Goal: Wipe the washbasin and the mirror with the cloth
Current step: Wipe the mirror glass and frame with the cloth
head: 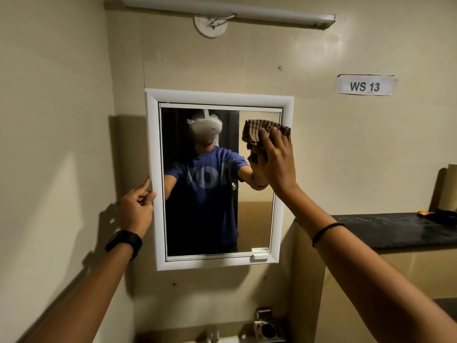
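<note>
Right hand: fingers nearly straight, pressing cloth flat on mirror, for wiping contact.
Left hand: fingers curled, pinching frame edge, likely steadying it.

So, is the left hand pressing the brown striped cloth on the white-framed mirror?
No, the right hand presses the brown striped cloth on the white-framed mirror; the left hand holds its left edge.

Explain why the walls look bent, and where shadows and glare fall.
Head view: the wide-angle lens bows the tube light and the mirror; the left hand and arm cast hard shadows on the wall beside it; soft glare marks the upper-right wall; the bottom is dim.
</note>
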